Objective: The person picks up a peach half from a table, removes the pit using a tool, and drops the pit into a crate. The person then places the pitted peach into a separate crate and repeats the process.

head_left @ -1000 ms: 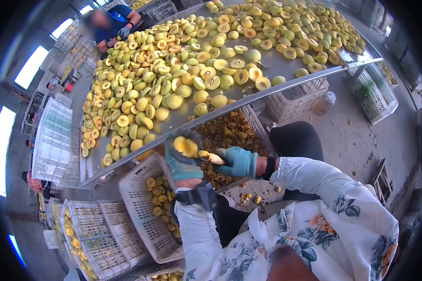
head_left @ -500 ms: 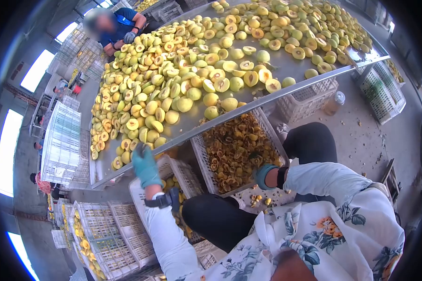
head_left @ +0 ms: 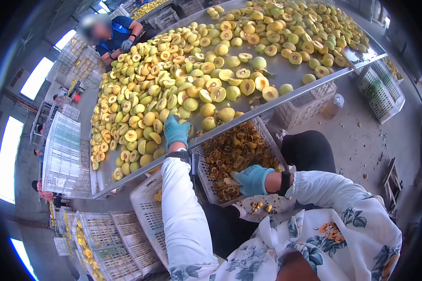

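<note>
My left hand [head_left: 177, 131], in a teal glove, reaches over the metal table's edge into a heap of halved yellow-green, peach-like fruit [head_left: 147, 100]. Its thumb stands apart from the fingers, and the fingertips touch a fruit half [head_left: 173, 114]. My right hand [head_left: 251, 180], also gloved in teal, is closed around a tool whose light wooden end [head_left: 230, 181] sticks out to the left; the rest is hidden. Below that hand stands a plastic crate [head_left: 202, 174] full of brownish scooped-out fruit scraps [head_left: 234, 152].
The raised metal table rim [head_left: 272, 104] runs between me and the fruit. A white crate [head_left: 143, 199] stands by my left leg, more stacked crates [head_left: 119, 243] further left. Across the table is a co-worker [head_left: 119, 35]. A bottle [head_left: 333, 106] stands on the floor.
My left hand has moved right and further in, from the table edge onto the fruit heap. My right hand has shifted left over the scrap crate, and the wooden tool end now shows.
</note>
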